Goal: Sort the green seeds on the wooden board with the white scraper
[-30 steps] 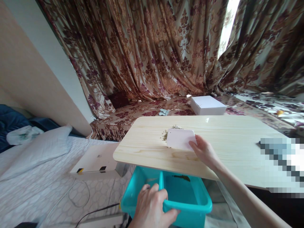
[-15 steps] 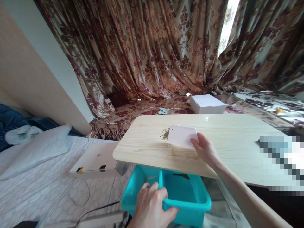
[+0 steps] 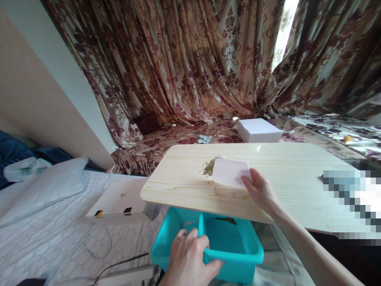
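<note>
My right hand (image 3: 259, 189) grips the right end of a flat white scraper (image 3: 230, 171), which lies low over the light wooden tabletop (image 3: 178, 178). Just left of the scraper is a small heap of green-brown grains (image 3: 209, 166), with a few strays nearer the front edge. Below that edge stands a turquoise two-compartment bin (image 3: 253, 258). My left hand (image 3: 190, 258) is closed around its near rim by the divider. Some dark grains (image 3: 228, 219) lie in the bin's right compartment.
A white box (image 3: 259, 130) sits on the patterned ledge behind the table, with a crumpled light-blue cloth (image 3: 204, 139) to its left. Left of the table, a flat white case (image 3: 122, 198) rests on the bed (image 3: 59, 214). A blurred-out object (image 3: 351, 198) covers the table's right end.
My right hand has drawn the scraper slightly to the right, so more of the grain heap shows at its left end. My left hand keeps its place on the bin.
</note>
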A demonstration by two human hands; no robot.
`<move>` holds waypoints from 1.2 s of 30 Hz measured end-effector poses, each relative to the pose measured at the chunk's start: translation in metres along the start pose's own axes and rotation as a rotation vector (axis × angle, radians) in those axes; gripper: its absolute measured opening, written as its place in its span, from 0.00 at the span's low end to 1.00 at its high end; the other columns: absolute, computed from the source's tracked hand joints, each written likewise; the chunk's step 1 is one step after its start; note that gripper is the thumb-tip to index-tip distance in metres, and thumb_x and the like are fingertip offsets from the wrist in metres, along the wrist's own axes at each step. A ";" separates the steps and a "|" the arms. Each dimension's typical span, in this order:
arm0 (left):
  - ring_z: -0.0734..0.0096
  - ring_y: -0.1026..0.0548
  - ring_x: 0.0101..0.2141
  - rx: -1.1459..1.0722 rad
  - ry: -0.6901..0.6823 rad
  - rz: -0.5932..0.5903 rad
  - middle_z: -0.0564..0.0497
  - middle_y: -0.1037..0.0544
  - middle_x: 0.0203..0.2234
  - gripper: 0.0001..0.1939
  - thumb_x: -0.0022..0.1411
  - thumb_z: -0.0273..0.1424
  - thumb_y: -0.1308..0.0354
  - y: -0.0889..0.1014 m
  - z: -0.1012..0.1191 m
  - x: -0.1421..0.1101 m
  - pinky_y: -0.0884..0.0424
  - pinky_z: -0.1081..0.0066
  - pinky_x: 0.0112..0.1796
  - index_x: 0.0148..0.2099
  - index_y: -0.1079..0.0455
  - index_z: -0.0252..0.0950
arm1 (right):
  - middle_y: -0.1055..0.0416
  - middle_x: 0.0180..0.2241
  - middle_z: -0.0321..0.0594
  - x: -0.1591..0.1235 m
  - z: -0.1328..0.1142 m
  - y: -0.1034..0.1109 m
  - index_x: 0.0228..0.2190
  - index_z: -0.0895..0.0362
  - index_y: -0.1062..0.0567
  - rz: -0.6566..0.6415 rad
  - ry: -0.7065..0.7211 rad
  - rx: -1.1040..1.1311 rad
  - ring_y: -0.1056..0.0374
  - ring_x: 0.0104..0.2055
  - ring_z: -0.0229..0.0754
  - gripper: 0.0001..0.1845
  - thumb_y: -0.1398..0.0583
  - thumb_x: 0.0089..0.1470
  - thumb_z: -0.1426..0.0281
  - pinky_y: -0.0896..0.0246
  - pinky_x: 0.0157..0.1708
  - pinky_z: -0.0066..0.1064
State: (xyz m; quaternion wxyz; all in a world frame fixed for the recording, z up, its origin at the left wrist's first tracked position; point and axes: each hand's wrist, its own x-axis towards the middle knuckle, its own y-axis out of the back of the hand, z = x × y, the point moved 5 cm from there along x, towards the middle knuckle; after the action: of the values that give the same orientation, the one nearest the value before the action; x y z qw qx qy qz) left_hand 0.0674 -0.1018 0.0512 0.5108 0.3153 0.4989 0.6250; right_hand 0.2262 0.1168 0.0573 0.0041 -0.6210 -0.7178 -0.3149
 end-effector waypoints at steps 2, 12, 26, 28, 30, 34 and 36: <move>0.59 0.32 0.38 0.007 0.003 -0.005 0.52 0.29 0.29 0.07 0.48 0.37 0.41 0.000 0.000 0.000 0.41 0.65 0.39 0.27 0.30 0.40 | 0.29 0.25 0.38 -0.001 0.000 0.000 0.28 0.53 0.32 -0.009 0.004 0.002 0.34 0.27 0.41 0.09 0.45 0.50 0.61 0.41 0.25 0.29; 0.60 0.32 0.37 0.000 0.010 -0.013 0.52 0.28 0.29 0.08 0.49 0.38 0.41 0.000 -0.001 0.000 0.41 0.66 0.39 0.26 0.31 0.40 | 0.31 0.23 0.37 -0.002 -0.011 -0.008 0.29 0.54 0.32 -0.020 0.038 0.035 0.36 0.25 0.40 0.10 0.45 0.50 0.60 0.42 0.24 0.30; 0.59 0.32 0.38 -0.035 0.007 -0.004 0.52 0.27 0.30 0.07 0.49 0.38 0.41 0.004 -0.002 -0.001 0.41 0.65 0.41 0.28 0.30 0.40 | 0.33 0.22 0.36 -0.002 -0.015 -0.015 0.30 0.55 0.32 -0.069 0.024 0.138 0.38 0.25 0.39 0.11 0.45 0.50 0.60 0.42 0.24 0.29; 0.59 0.32 0.38 -0.028 0.014 -0.006 0.52 0.28 0.30 0.07 0.49 0.38 0.41 0.004 -0.002 -0.001 0.41 0.65 0.40 0.28 0.29 0.40 | 0.33 0.22 0.36 0.000 -0.015 -0.015 0.29 0.55 0.32 -0.053 0.018 0.133 0.39 0.24 0.38 0.10 0.45 0.50 0.61 0.43 0.23 0.28; 0.59 0.32 0.38 -0.027 0.023 -0.007 0.52 0.27 0.30 0.07 0.48 0.38 0.40 0.003 -0.002 -0.001 0.41 0.65 0.40 0.28 0.29 0.40 | 0.35 0.21 0.35 0.001 -0.015 -0.015 0.28 0.55 0.34 -0.046 0.017 0.118 0.40 0.24 0.38 0.10 0.45 0.50 0.61 0.44 0.22 0.28; 0.59 0.32 0.38 -0.037 0.010 0.009 0.52 0.27 0.30 0.07 0.48 0.38 0.40 0.002 -0.004 0.000 0.41 0.65 0.39 0.28 0.29 0.40 | 0.39 0.19 0.32 -0.001 -0.015 -0.015 0.24 0.53 0.36 -0.042 0.017 0.084 0.43 0.22 0.38 0.10 0.45 0.49 0.61 0.46 0.22 0.29; 0.60 0.32 0.38 -0.043 0.004 0.015 0.52 0.27 0.30 0.07 0.49 0.38 0.41 0.001 -0.005 0.000 0.41 0.65 0.39 0.28 0.29 0.40 | 0.37 0.19 0.33 -0.002 -0.014 -0.016 0.25 0.54 0.35 -0.060 0.008 0.092 0.41 0.23 0.38 0.10 0.44 0.49 0.61 0.45 0.23 0.30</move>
State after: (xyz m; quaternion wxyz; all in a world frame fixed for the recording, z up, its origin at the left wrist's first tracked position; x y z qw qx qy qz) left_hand 0.0623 -0.1032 0.0502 0.5115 0.3068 0.4841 0.6402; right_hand 0.2073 0.1077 0.0606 0.0261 -0.5970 -0.7498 -0.2842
